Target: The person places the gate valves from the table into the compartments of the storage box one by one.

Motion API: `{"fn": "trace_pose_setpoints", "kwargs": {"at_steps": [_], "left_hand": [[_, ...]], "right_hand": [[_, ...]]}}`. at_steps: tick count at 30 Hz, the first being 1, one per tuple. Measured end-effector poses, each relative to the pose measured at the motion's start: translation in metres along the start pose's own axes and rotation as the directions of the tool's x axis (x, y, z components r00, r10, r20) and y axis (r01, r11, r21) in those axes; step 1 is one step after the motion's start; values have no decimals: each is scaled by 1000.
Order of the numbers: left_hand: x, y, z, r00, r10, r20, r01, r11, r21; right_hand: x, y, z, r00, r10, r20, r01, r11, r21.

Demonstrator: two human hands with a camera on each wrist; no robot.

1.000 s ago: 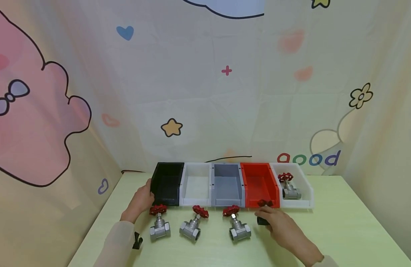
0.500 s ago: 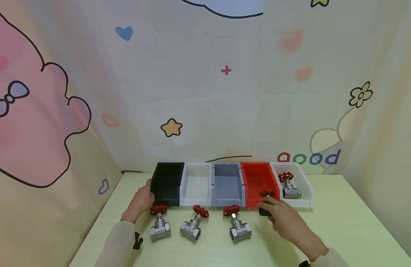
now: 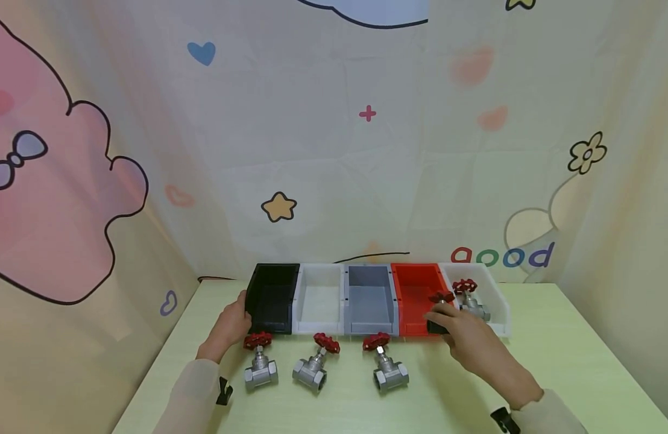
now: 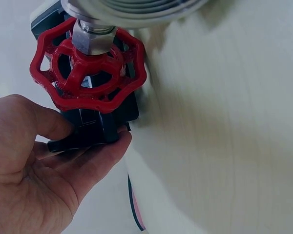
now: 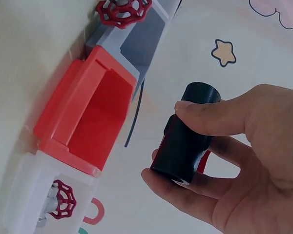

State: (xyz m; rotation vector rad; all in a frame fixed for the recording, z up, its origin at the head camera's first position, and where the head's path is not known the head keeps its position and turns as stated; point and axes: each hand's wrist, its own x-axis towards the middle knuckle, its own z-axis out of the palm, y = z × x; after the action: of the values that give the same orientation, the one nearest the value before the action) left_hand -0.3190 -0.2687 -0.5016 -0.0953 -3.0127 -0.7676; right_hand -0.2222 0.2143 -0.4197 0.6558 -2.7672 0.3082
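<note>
My right hand (image 3: 472,343) grips a black valve (image 5: 183,141) with a red handwheel, held over the front of the red bin (image 3: 413,286). In the right wrist view, thumb and fingers close round its black tubular body; most of the handwheel is hidden. At the row's left end, my left hand (image 3: 228,327) holds the side wall of the black bin (image 4: 80,141) between thumb and fingers. Three silver gate valves with red handwheels lie before the bins: the left valve (image 3: 260,374), the middle valve (image 3: 310,375) and the right valve (image 3: 390,376).
A white bin (image 3: 320,301) and a grey bin (image 3: 370,301) stand between the black and red ones. In the right-end white bin (image 3: 499,319) lies another silver valve (image 3: 475,310). A printed curtain (image 3: 323,150) hangs behind the table (image 3: 562,361).
My right hand has carried the black valve forward and slightly right, from in front of the red bin to over its front part. The left hand has stayed on the black bin.
</note>
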Motion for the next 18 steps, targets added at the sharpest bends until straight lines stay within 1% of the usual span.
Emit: {"fn": "trace_pose_setpoints", "kwargs": {"at_steps": [1,4,8,12,18], "left_hand": [[0,0,0,1000,7,-1,-7,1000,6],[-1,1,-1,1000,-2,9,2,1000,6],[-1,2,-2,1000,-14,15,14,1000,-6],[-1,2,-1,1000,-2,0,2,1000,5],[-1,1,0,1000,5,-3,-5,1000,3]], "right_hand": [[1,1,-1,1000,-7,-7,7,1000,-6],[3,2,-5,1000,-17,-12,17,1000,-10],[6,4,-9,1000,-2,-6,2,1000,-12],[10,5,-12,1000,6,-9,-6,1000,-27],[16,9,-16,1000,-10,-20,10,999,-31]]}}
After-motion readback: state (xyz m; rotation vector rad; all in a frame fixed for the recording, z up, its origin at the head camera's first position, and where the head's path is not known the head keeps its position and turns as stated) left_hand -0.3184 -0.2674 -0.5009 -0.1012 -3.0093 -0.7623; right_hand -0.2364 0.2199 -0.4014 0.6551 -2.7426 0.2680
